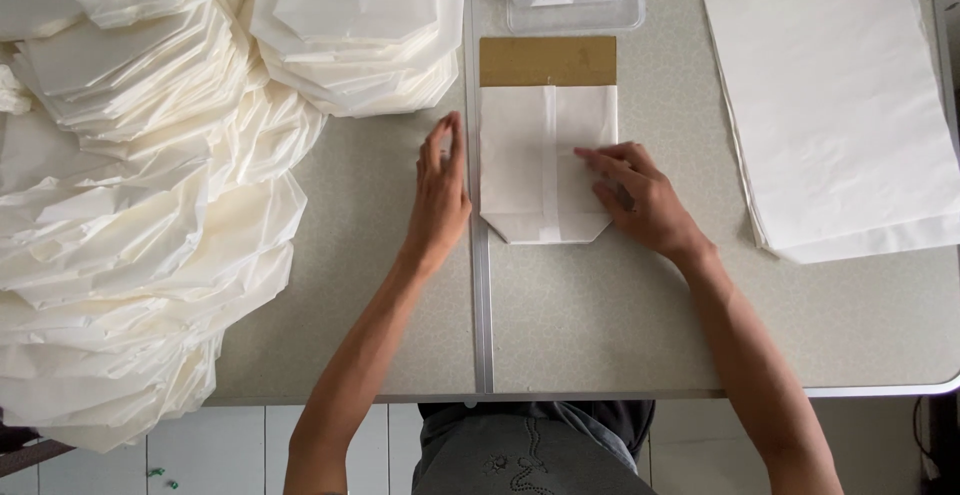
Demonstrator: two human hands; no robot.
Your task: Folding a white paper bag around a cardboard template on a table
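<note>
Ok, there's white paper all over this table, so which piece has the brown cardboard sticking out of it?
The folded white paper in the middle, under the right hand. Brown cardboard shows above its top edge; the heap of folded bags at left and the flat stack of sheets at right show none.

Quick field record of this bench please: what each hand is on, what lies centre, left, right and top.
left hand: open, flat on grey table, beside the bag
right hand: fingertips pressing folded white paper bag
centre: bag wrapped over brown cardboard template
left: heap of finished white paper bags
right: stack of flat white paper sheets
top: clear plastic tub
</note>
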